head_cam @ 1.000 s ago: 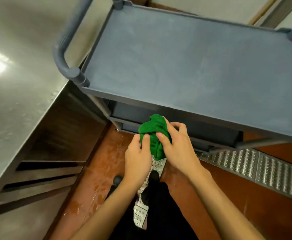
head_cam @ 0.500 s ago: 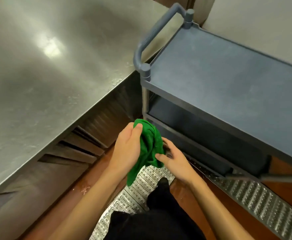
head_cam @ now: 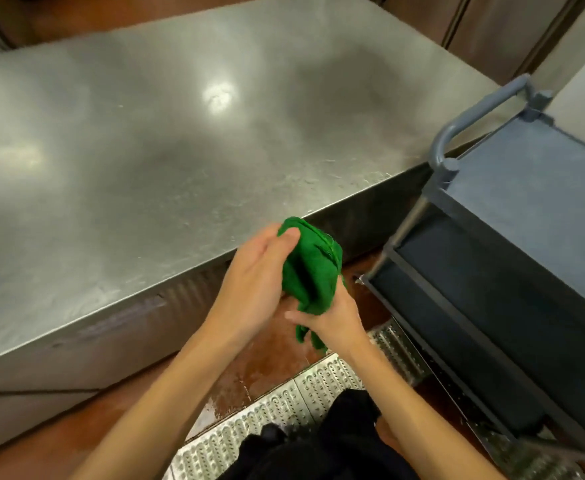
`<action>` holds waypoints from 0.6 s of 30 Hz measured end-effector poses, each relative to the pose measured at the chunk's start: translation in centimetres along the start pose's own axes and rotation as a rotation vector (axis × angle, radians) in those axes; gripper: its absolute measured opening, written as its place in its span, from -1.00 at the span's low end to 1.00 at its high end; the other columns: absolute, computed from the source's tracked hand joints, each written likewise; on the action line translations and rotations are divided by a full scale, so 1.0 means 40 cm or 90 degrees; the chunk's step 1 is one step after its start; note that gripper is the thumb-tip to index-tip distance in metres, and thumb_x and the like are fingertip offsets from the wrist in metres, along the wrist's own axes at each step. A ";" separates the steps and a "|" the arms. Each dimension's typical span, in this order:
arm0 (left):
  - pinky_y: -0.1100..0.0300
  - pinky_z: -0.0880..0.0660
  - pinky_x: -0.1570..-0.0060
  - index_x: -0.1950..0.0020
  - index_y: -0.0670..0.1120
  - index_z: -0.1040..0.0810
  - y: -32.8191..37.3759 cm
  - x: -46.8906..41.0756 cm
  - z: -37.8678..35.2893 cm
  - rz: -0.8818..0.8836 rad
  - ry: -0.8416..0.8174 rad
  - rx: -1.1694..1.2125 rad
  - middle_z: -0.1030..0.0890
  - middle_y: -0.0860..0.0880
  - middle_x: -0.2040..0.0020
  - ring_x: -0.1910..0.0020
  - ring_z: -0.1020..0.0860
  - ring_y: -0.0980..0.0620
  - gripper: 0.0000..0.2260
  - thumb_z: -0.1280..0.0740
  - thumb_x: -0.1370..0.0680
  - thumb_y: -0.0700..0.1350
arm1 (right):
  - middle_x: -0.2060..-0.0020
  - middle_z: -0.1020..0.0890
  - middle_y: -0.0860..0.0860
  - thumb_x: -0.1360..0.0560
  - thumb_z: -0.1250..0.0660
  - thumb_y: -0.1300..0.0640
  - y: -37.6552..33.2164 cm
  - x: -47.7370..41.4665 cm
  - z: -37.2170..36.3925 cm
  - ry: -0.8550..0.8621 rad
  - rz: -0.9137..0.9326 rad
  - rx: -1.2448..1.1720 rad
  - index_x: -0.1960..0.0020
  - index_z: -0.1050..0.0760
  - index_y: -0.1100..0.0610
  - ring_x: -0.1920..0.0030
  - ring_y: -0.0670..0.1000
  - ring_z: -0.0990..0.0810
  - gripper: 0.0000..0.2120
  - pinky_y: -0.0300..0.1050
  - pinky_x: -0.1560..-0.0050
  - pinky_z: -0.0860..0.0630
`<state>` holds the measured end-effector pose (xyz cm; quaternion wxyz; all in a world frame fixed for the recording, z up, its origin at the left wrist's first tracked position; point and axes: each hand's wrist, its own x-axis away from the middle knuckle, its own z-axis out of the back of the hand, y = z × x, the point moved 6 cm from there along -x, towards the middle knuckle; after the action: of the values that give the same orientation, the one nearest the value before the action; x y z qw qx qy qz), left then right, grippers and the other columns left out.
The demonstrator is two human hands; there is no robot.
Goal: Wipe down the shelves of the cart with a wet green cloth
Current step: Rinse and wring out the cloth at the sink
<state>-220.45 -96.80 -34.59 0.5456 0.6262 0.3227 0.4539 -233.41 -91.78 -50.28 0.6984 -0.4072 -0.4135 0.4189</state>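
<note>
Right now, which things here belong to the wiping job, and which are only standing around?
Belong to the job: green cloth, gripped by left hand and right hand; grey cart with its lower shelf.
Just there: steel counter; perforated floor grate.

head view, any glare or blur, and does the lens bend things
Head view: bright glare patches on the steel counter; its far edge bows slightly, wide-lens distortion; the green cloth is sharp; the cart is smeared at bottom right.
</note>
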 end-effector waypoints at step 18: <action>0.07 -0.62 0.08 -0.22 -0.10 -0.53 -0.253 0.273 0.802 0.174 0.576 0.038 -0.62 -0.16 -0.15 -0.08 -0.65 -0.09 -0.67 -0.49 -0.49 -0.18 | 0.18 -0.69 0.02 -0.61 -0.27 0.24 -0.544 -0.077 -0.546 -0.286 -0.085 -0.286 -0.09 -0.58 0.12 0.15 -0.02 -0.65 -0.87 -0.14 0.20 -0.57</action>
<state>-185.87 -97.52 -41.87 0.2674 0.4181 0.4556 0.7390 -208.88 -106.39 -38.21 0.5084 -0.4205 -0.6650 0.3500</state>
